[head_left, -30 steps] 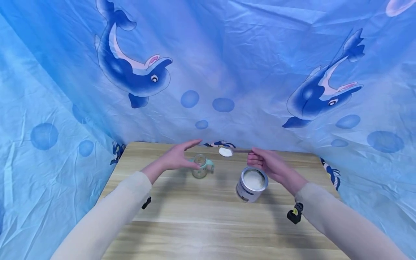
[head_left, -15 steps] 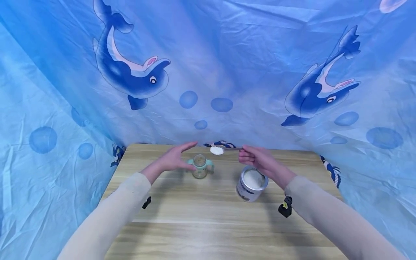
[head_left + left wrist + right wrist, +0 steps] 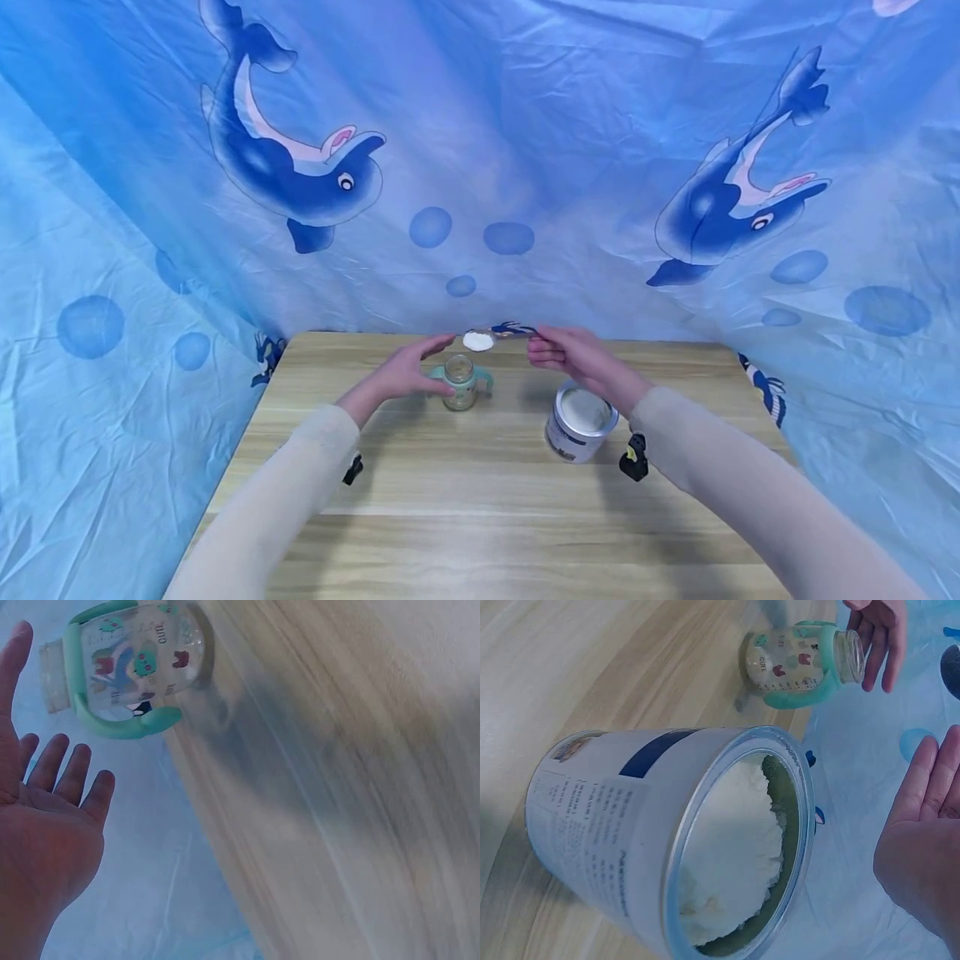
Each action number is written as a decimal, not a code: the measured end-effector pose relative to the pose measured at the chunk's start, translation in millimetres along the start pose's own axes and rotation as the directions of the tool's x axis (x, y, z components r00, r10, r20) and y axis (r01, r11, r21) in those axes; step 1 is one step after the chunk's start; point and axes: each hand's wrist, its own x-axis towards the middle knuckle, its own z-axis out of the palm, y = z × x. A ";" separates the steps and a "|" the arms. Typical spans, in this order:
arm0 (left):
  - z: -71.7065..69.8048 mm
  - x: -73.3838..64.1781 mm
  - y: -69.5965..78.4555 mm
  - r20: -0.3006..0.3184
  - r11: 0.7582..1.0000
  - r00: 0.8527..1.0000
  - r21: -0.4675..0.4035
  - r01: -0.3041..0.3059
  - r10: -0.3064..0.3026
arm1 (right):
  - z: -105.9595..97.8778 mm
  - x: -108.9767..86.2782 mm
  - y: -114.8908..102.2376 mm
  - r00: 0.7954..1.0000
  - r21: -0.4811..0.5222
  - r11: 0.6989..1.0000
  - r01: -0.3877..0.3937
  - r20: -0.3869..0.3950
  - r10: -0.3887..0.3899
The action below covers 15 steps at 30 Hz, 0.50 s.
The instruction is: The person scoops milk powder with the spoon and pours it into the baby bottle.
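Note:
My right hand (image 3: 573,354) pinches the handle of a spoon (image 3: 513,335) heaped with white powder (image 3: 478,342). The spoon's bowl is held just above and slightly right of the mouth of a clear baby bottle (image 3: 460,398) with mint-green handles. That bottle (image 3: 124,664) stands upright without a lid and has small printed pictures on its side. At its left, my left hand (image 3: 405,371) has thumb and fingers spread apart around the bottle's near side, holding nothing. In the right wrist view the right fingers (image 3: 919,784) are partly cut off and the spoon is out of sight.
A lidless can (image 3: 573,437) of white powder (image 3: 731,847) stands on the wooden table (image 3: 465,500), under my right forearm. Behind and beside the table hangs a blue curtain (image 3: 465,150) with dolphin prints. A black strap device (image 3: 634,458) is on my right wrist.
My right hand has carried the loaded spoon leftward, from the side of the can to over the bottle. My left hand stays beside the bottle with little movement.

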 end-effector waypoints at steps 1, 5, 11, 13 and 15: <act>1.2 0.4 -1.8 -0.004 1.000 1.000 -0.013 -0.001 0.001 | 1.1 2.5 0.1 1.000 -0.002 1.000 0.001 0.000 -0.001; 6.4 1.2 -8.7 -0.003 0.999 1.000 -0.049 0.009 -0.010 | 4.2 10.8 1.7 1.000 -0.002 1.000 0.003 0.003 -0.003; 14.9 4.2 -17.9 -0.005 0.997 1.000 -0.079 0.012 -0.012 | 6.8 19.8 5.4 1.000 -0.005 1.000 -0.003 0.013 0.003; 17.3 6.1 -19.3 -0.019 0.996 1.000 -0.089 0.004 -0.005 | 7.1 22.3 6.5 1.000 0.001 1.000 -0.010 0.015 0.010; 19.9 8.0 -21.2 -0.030 0.995 1.000 -0.098 0.000 -0.003 | 7.1 24.3 7.7 1.000 0.005 1.000 -0.021 0.021 0.021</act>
